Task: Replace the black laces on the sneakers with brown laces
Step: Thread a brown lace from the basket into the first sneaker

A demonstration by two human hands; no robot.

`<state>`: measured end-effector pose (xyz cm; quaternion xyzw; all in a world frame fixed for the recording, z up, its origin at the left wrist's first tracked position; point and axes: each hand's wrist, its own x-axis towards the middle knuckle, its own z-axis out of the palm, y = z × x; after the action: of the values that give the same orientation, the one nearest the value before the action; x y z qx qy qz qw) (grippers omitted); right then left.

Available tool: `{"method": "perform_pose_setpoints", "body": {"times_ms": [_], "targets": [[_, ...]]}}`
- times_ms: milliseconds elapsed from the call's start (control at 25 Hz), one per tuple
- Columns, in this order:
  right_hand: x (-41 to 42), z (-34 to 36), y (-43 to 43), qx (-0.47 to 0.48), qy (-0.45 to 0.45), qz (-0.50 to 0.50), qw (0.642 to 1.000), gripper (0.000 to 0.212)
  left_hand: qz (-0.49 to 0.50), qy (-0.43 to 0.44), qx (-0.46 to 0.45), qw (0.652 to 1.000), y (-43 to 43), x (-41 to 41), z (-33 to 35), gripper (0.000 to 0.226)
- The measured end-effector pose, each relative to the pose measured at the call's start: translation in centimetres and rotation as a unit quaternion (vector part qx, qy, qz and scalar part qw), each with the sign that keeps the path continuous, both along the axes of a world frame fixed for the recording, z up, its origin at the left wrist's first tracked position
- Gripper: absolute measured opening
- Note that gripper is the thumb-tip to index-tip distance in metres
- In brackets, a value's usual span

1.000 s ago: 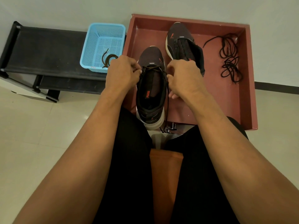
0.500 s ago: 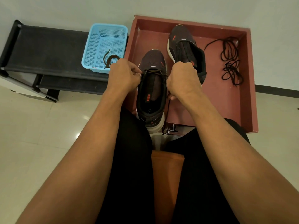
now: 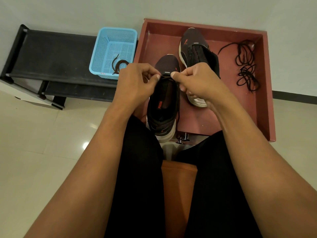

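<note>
A dark sneaker (image 3: 163, 107) stands heel toward me at the near edge of the red tray (image 3: 267, 83). A brown lace (image 3: 178, 115) runs across its lowest eyelets, one end hanging down the right side. My left hand (image 3: 135, 83) pinches the lace at the left eyelets. My right hand (image 3: 197, 81) pinches it at the right eyelets. A second sneaker (image 3: 195, 48) lies behind, partly hidden by my right hand. Loose black laces (image 3: 245, 66) lie at the tray's right. Another brown lace (image 3: 119, 65) rests in the blue basket (image 3: 113, 40).
A low black shoe rack (image 3: 51, 57) stands at the left under the basket. My legs in black trousers fill the lower view, with an orange seat (image 3: 178, 194) between them. Pale floor tiles lie to the left; a white wall stands behind.
Both hands have drawn closer together over the front of the near sneaker, fingertips now pinching the lace at the eyelets. The second sneaker's heel shows more.
</note>
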<state>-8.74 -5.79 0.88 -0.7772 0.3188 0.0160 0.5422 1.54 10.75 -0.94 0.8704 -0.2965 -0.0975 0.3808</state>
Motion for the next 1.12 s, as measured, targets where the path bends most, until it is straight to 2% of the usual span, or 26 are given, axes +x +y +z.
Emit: {"method": "perform_pose_setpoints", "body": {"times_ms": [120, 240, 320, 480, 760, 1000, 1120], "targets": [[0.1, 0.7, 0.0, 0.173, -0.050, -0.049, 0.982, 0.029, -0.059, 0.079, -0.022, 0.995, -0.7, -2.1, 1.1, 0.017], [0.2, 1.0, -0.3, 0.227, -0.076, -0.088, 0.967, 0.028, -0.074, 0.214, -0.079, 0.971, -1.7, -3.7, 1.9, 0.020], [0.2, 1.0, -0.5, 0.234, -0.084, -0.087, 0.965, 0.026, -0.074, 0.242, -0.083, 0.964, -1.8, -3.7, 1.9, 0.018], [0.4, 0.6, -0.7, 0.231, -0.096, -0.079, 0.965, 0.025, -0.101, 0.289, -0.062, 0.950, -1.1, -3.3, 1.3, 0.016], [0.2, 0.3, -1.4, 0.196, -0.119, -0.134, 0.964, 0.027, -0.174, 0.356, 0.057, 0.916, 0.1, -3.0, 1.8, 0.019], [0.4, -0.2, -1.4, 0.152, -0.114, -0.124, 0.974, 0.020, -0.157, 0.362, 0.029, 0.918, 0.2, -2.9, 2.2, 0.025], [0.4, -0.8, -1.6, 0.068, -0.080, -0.105, 0.989, 0.019, -0.155, 0.365, 0.039, 0.917, 0.1, -3.2, 2.4, 0.026]]}}
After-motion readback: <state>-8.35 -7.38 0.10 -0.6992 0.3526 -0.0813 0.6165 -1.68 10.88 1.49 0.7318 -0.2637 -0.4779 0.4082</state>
